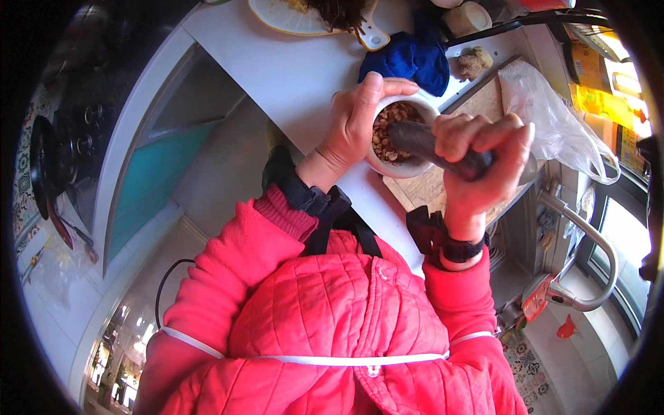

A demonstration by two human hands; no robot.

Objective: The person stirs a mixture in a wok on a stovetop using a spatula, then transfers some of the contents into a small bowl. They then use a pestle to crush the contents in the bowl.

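Note:
A white mortar [431, 108] stands near the counter's corner, with coarsely crushed brown and cream pieces, perhaps nuts, [386, 148] inside. My left hand [358, 119] is cupped around the mortar's left side, its fingers along the far rim. My right hand [480, 155] is closed around a dark pestle [415, 139], which slants down to the left with its lower end among the pieces. A blue cloth [410, 62] lies just beyond the mortar. Part of the mortar's wall is hidden behind my left hand.
A white dish [290, 23] with dark strips on it is at the back. A knob of ginger [473, 63] lies right of the cloth. A wooden board [420, 192] and a clear plastic bag [550, 114] are to the right, near the sink's faucet [612, 259]. A wok [41, 166] is far left.

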